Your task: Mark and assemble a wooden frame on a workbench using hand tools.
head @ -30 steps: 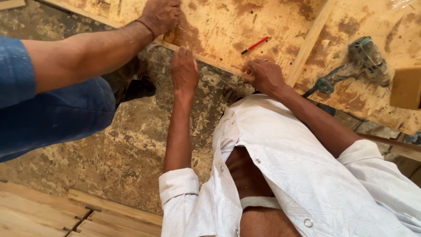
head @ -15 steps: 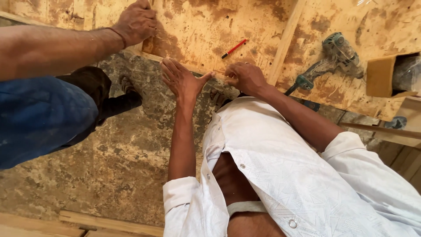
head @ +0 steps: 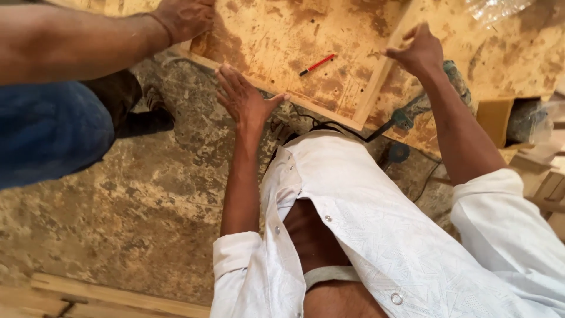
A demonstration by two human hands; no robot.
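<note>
Fingers spread, the left hand (head: 244,99) is hovering at the wooden frame's (head: 268,88) near edge, seemingly steadying it; the right hand (head: 419,52), loosely curled, is pinching its cross rail (head: 379,73). A co-worker's hand (head: 183,17) is bracing the far corner.

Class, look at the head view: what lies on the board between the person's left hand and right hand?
In the head view, a red pencil lies on the stained board between the left hand and right hand.

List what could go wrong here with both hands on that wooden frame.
The left hand lies flat on the frame's edge beside a co-worker's hand; fingers could get pinched if the frame shifts. The power tool and its cord lie close under the right hand, a possible snag.
</note>
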